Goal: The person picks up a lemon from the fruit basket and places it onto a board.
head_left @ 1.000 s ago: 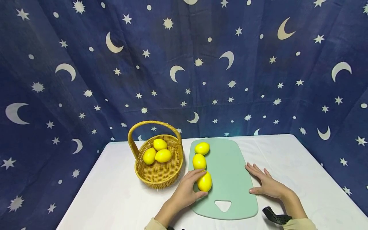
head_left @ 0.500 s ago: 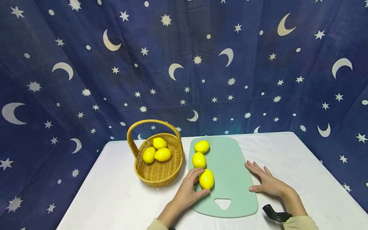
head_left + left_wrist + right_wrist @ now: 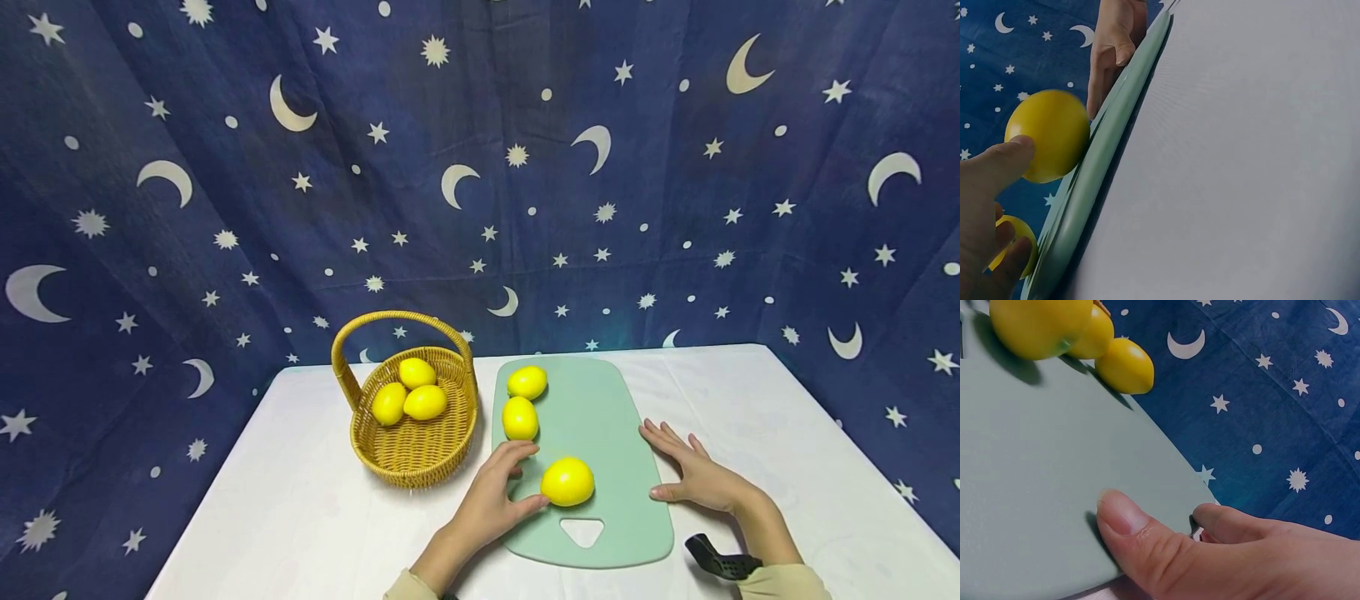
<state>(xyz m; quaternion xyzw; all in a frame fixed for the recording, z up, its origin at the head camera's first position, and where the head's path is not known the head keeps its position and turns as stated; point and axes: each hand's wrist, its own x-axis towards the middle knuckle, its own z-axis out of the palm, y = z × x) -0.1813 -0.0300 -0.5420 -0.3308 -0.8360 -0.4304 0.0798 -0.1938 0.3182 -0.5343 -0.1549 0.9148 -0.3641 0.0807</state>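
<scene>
Left hand (image 3: 487,500) with relaxed, open fingers, thumb touching 1 lemon (image 3: 567,481) on a green cutting board (image 3: 600,433); right hand (image 3: 693,475) rests flat, holding nothing

Legible markings: none found.
No text, label, brand, number or sign is showing on any surface in the three views. The backdrop cloth (image 3: 480,167) is carrying only printed moons, stars and dots, no lettering. The lemons (image 3: 567,482), the wicker basket (image 3: 414,454), the green cutting board (image 3: 600,433) and the white tablecloth (image 3: 300,517) are presenting plain, unmarked faces. The black strap (image 3: 716,560) at the right wrist is appearing too small to reveal any marking.
</scene>
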